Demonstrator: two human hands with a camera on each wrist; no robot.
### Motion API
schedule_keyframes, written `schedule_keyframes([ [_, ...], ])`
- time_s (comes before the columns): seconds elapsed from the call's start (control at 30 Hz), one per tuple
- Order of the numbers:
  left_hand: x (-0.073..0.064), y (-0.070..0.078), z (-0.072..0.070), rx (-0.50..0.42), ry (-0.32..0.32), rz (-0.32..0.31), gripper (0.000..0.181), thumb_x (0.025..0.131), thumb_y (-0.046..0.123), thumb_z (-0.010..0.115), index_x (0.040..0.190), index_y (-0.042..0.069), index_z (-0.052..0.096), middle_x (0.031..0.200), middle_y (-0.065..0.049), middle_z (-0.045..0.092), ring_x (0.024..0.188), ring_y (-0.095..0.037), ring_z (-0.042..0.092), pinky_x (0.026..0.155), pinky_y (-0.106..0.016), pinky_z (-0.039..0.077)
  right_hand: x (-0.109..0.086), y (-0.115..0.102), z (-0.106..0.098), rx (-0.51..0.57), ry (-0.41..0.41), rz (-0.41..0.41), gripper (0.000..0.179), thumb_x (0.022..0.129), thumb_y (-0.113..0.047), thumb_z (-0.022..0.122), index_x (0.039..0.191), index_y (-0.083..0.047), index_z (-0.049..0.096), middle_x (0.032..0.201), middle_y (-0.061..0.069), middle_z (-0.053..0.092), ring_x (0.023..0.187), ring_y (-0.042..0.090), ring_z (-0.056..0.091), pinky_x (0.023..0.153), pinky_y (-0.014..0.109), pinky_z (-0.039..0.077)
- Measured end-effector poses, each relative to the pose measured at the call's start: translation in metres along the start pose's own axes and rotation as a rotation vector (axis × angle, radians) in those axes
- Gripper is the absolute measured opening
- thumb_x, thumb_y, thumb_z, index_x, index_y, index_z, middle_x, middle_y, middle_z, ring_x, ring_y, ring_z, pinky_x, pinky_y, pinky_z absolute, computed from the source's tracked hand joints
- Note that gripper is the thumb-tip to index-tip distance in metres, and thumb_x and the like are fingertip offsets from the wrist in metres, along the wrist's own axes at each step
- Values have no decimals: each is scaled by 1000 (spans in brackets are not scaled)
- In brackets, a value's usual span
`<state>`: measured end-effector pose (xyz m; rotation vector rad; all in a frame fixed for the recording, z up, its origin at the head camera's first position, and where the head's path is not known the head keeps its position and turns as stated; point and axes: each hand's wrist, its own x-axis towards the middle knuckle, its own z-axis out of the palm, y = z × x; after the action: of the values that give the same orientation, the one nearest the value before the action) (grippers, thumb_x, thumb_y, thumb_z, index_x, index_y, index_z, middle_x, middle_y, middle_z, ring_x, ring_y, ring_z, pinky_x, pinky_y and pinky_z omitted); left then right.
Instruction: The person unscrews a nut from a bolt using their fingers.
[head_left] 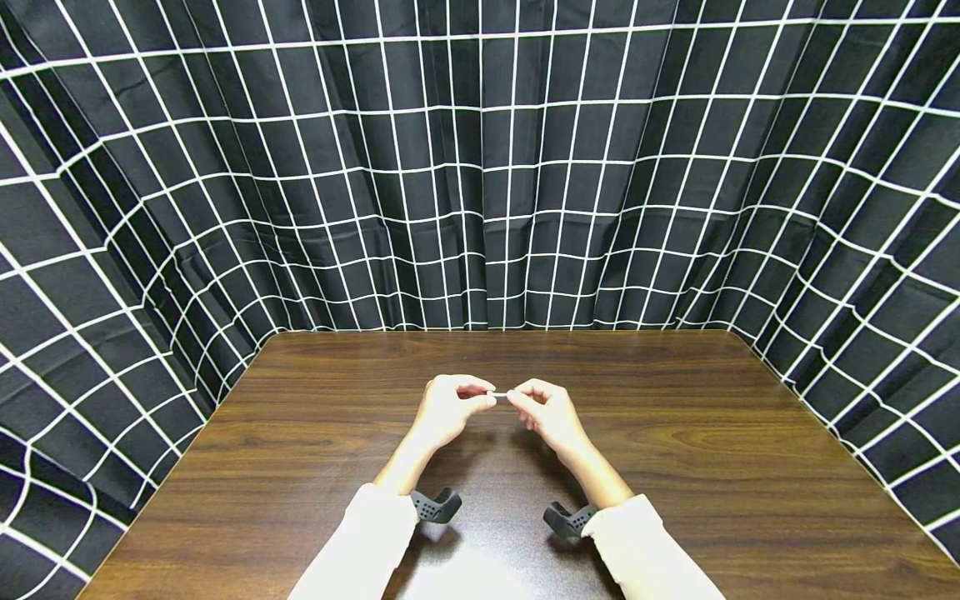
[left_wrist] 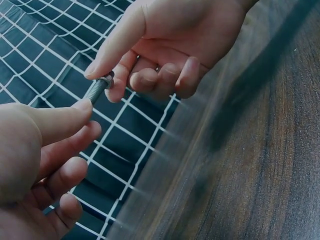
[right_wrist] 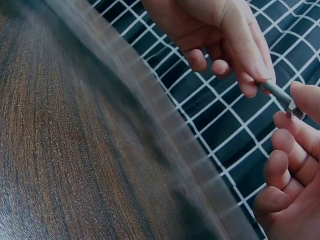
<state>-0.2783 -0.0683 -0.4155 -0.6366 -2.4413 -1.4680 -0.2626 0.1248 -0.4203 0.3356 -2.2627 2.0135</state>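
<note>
Both hands meet over the middle of the table, with a small metal bolt between them. My left hand pinches one end of its shank between thumb and forefinger. At the other end, the thumb and forefinger of my right hand grip the wider part. The left wrist view shows the bolt with its thread bare between the two sets of fingertips. In the right wrist view the bolt slants down to its wider end, partly hidden by the right fingers. The remaining fingers of both hands are loosely bent.
Below the hands is a brown wood-grain table. Dark curtains with a white grid surround its back and sides. Each wrist wears a dark strap with a camera mount, such as the left mount.
</note>
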Motion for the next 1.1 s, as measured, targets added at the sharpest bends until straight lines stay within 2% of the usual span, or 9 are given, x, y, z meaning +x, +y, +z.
schedule_keyframes([
  [0.13,0,-1,0,11,1,5,15,83,16,77,95,8,76,87,4,74,78,-9,68,69,-27,51,0,-1,-1,21,-10,-7,15,89,-3,68,93,11,64,59,2,53,49,8,45,45,20,35],
  [0.27,0,0,0,14,4,6,15,82,15,77,95,7,76,86,4,74,77,-8,68,68,-26,51,2,10,-1,24,-5,-50,17,87,-5,70,96,8,65,60,-3,53,49,6,44,44,19,33],
  [0.57,0,2,-2,1,7,6,14,82,14,77,95,8,76,87,3,74,75,-7,67,68,-25,51,2,13,-2,44,-42,-126,24,83,4,70,105,11,61,64,-4,53,50,5,43,44,18,32],
  [0.7,0,1,-2,6,9,0,13,81,14,77,94,10,76,86,4,74,75,-7,67,68,-25,51,2,12,-2,43,-52,-130,27,82,7,69,107,12,60,64,-3,53,50,5,43,45,18,32],
  [1.1,1,0,-2,9,3,-1,15,82,16,77,95,8,76,88,3,74,78,-8,68,69,-27,52,1,10,-3,72,-65,-144,31,81,9,70,110,8,61,63,-2,51,50,5,40,45,18,31],
])
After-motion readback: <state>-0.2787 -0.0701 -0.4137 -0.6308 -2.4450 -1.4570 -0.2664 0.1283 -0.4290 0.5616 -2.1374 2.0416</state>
